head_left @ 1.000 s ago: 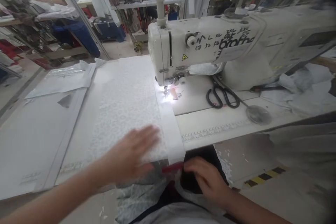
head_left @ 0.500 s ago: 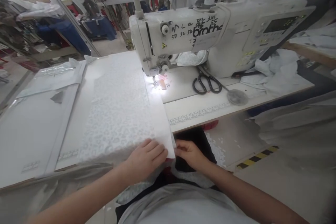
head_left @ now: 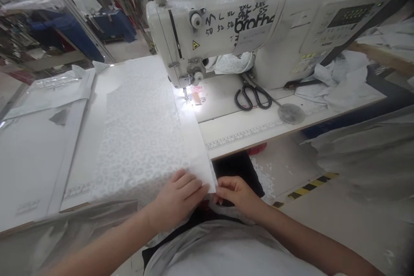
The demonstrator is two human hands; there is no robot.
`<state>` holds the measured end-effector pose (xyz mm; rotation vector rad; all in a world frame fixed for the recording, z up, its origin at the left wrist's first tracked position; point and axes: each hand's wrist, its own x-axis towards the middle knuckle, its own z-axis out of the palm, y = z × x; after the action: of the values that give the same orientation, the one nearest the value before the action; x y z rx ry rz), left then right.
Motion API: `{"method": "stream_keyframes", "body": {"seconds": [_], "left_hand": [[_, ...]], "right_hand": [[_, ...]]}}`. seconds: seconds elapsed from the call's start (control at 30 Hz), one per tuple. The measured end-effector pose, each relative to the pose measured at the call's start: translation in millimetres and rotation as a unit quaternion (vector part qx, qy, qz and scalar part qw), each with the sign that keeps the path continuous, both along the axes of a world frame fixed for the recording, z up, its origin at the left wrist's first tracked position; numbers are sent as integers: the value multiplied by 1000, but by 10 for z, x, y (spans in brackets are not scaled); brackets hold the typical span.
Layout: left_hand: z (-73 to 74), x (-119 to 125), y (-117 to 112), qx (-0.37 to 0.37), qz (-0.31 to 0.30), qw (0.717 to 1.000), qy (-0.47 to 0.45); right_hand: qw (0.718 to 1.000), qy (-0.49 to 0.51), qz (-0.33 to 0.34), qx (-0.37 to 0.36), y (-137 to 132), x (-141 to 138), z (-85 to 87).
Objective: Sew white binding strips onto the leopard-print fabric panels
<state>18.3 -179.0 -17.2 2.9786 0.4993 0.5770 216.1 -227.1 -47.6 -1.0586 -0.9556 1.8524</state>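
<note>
Since a second ago, our left hand (head_left: 183,197) is drawing nearer the end of the white strip (head_left: 194,144), grip unclear | our right hand (head_left: 237,195), nearest, is pinching its corner | strip is lying on the table (head_left: 226,127), running lengthwise from us toward the needle (head_left: 185,94)

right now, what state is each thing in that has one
Patterned fabric, mostly spread flat
White strip, straight, along the fabric's right side
Left hand, on fabric and strip, thumb hidden
Right hand, pinched at strip's near corner
Scissors, lying down, blades unclear
Needle light, on
Display, lit
Loose cloth, crumpled
</note>
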Motion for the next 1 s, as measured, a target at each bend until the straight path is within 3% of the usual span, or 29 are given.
{"method": "stream_keyframes", "body": {"seconds": [0.3,0.4,0.47,0.53,0.63,0.7,0.77,0.83,0.93,1.0], "left_hand": [[-50,10,-71,41,27,998,-28],[-25,22,-75,-5,48,998,-50],[-7,26,-81,-36,58,996,-65],[2,23,-96,-60,63,994,-72],[22,18,-122,-98,76,990,-70],[62,18,-114,-128,80,986,-71],[123,20,-59,-175,74,979,-80],[184,18,53,-224,87,965,-103],[226,-8,294,-238,177,948,-115],[209,-36,457,-218,221,947,-76]], "right_hand": [[1000,9,19,3,-13,1,4],[989,-92,-1,120,-19,87,77],[934,-210,-52,284,-5,151,125],[843,-306,-74,437,37,189,155],[731,-357,-31,581,144,179,177],[682,-360,-6,637,216,151,205],[662,-365,22,655,263,127,253],[662,-371,51,649,277,112,306],[676,-360,52,641,279,96,341],[687,-350,42,635,309,83,329]]}}
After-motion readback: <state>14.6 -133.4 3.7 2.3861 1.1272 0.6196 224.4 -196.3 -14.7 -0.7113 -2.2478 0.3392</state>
